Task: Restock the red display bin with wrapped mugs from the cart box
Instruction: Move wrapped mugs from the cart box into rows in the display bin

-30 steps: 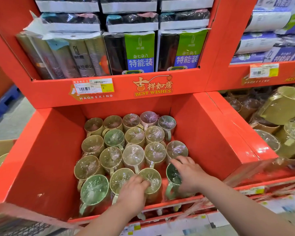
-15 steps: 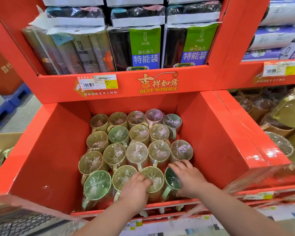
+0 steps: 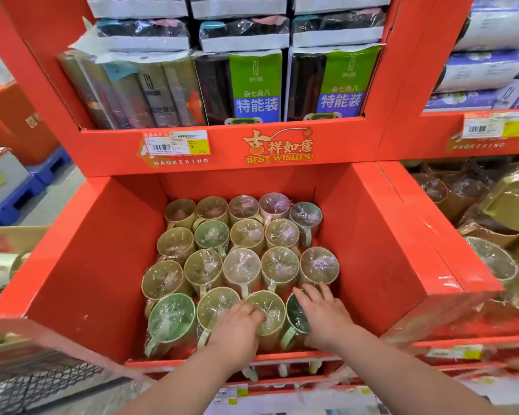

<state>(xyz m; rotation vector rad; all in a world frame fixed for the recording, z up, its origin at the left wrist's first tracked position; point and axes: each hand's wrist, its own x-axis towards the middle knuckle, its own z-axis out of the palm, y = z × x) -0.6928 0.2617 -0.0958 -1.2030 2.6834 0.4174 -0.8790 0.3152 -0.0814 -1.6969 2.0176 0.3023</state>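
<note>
Film-wrapped dark green mug (image 3: 294,314) stands upright in the front row of the red cardboard display bin (image 3: 102,265), directly beneath the right hand (image 3: 324,319), which cups it; the left hand (image 3: 237,330) curls over the neighbouring film-wrapped olive mug (image 3: 271,308).

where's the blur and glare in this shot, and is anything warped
Head view: sharp in the centre, with small glints on the clear-film-wrapped mugs; head view's lower-left corner smears around the black wire mesh; head view's wide lens splays the walls of the red cardboard display bin.
</note>
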